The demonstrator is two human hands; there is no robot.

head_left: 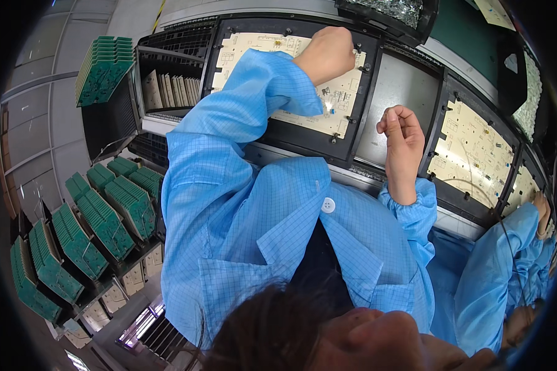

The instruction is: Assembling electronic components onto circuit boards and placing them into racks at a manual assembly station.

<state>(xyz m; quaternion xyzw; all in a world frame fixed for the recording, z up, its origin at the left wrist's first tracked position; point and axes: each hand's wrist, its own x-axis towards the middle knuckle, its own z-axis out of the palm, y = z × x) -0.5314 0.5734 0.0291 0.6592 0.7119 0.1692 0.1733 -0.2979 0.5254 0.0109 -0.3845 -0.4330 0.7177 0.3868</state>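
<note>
While the left hand (329,54) bends across the upper right part of a cream circuit board (345,86), the right hand (405,139) is raised before an open section of grey metal plate (408,77) just beside it.

Left fingers: bunched tightly, back of the hand uppermost, tips hidden; cannot tell whether they grip anything or touch the board. Right fingers: curled inward, thumb close to the forefinger; cannot tell whether something small is held between them.

Board: flat, roughly rectangular, lying in a black frame (369,86) with small dark knobs along the edges. Surface pale and slightly glossy, bright glare toward the lower right. Fine dark printed lines and outlines throughout. A small brownish-yellow part (278,43) sits near the far edge; a small blue part (332,112) near the lower right. Left edge notched. Much of the middle is covered by the blue checked sleeve (272,80).

Surroundings: to the left, a dark rack with pale boards (174,88) standing on edge in a row. To the right, beyond the plate, a second cream board (473,151) of similar look, also framed; another person's hand (541,207) is farther right. Stacked green boards (108,68) at far left.
</note>
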